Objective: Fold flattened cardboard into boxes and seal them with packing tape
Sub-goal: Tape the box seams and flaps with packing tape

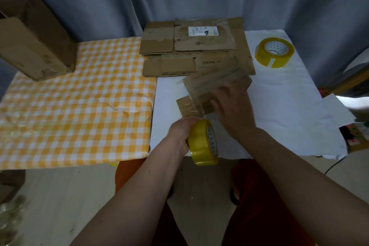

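The small cardboard box (215,90) lay on the tabletop (279,106), just beyond the tape roll (202,143) that the left hand (179,136) gripped. A clear strip ran from roll to box, along its long axis. The right hand (231,106), nearer, pressed flat-fingered on the box. Two rolls in all: the spare roll (275,52) sat beyond the box, beside one stack of flattened cardboard (191,46).

Both bare forearms reach forward. The left hand (180,136) grips a tape roll (202,143), fingers curled round it. The right hand (232,106), blurred, presses flat on a box (209,90).
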The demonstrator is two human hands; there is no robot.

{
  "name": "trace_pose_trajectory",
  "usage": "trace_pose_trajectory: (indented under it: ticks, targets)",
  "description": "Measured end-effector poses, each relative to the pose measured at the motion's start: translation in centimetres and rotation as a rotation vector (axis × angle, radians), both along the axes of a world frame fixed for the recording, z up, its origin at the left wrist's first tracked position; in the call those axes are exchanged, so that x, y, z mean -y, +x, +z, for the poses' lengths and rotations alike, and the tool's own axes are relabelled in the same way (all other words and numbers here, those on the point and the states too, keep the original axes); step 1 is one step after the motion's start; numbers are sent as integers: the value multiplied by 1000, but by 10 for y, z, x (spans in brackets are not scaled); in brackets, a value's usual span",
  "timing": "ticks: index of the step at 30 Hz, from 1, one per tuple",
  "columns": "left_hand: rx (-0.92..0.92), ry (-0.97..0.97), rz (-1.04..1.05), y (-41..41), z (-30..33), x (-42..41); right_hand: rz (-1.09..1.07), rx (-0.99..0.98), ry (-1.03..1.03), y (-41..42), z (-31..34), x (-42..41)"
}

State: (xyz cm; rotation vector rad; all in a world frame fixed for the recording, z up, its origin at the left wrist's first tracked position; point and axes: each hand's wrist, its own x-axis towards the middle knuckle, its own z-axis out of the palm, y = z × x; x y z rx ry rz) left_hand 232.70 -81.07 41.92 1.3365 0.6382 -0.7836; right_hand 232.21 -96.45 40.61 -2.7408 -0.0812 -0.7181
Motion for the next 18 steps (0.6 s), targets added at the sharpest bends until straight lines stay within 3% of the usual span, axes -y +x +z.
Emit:
trace_pose_trajectory:
  ticks: [5,10,18]
  targets:
    - [47,-6,-9,-2,1,-3,335,-460,-264,30,2,-10]
    - [112,7,-27,4,3,-7,303,-487,-216,34,-5,-3]
    - [-56,-38,-76,-13,1,-1,260,-482,-147,31,-9,4]
